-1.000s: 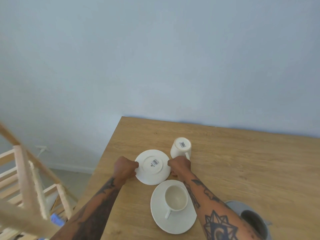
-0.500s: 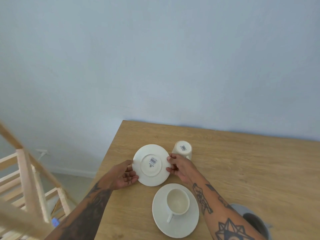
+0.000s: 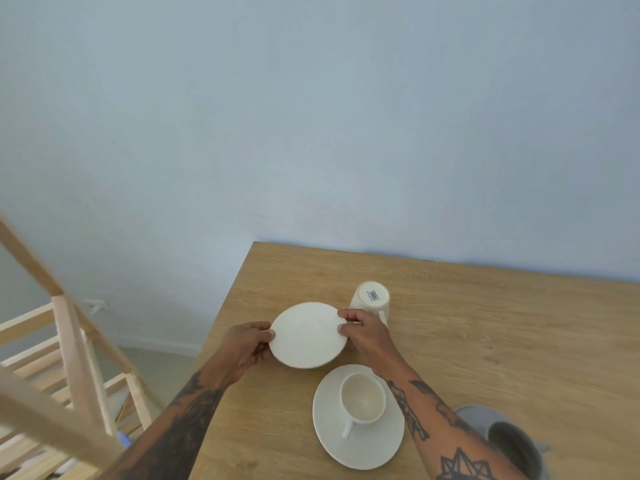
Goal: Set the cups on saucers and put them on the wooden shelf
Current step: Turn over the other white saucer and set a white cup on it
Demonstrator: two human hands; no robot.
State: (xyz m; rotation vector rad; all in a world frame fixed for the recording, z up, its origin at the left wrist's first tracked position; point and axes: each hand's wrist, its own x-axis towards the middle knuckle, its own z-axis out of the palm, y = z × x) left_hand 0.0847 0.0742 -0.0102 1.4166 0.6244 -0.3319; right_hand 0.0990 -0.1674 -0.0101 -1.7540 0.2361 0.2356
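saucer in both hands, plain face toward the camera, held over the wooden table near its far left corner; whether its near edge touches the tabletop cannot be told. the left hand pinches the left rim, thumb on top and fingers curled below; the right hand pinches the right rim, thumb and forefinger closed on the edge. the disc is tipped a little, far edge higher.

just behind the right hand stands an upside-down cup, base up, with a small barcode sticker on the base; the print is too small to read. its lower part and handle are mostly hidden by the right hand.

nearer the camera a second cup sits upright in the middle of another saucer, mouth up, handle pointing toward the camera and slightly left. no writing shows on either.

at the lower right a grey object with a dark round opening lies partly behind the right forearm and is cut off by the frame's edge; what it is cannot be told. at the left, the pale wooden shelf is blurred and cut off, its slats and uprights lower than the table.
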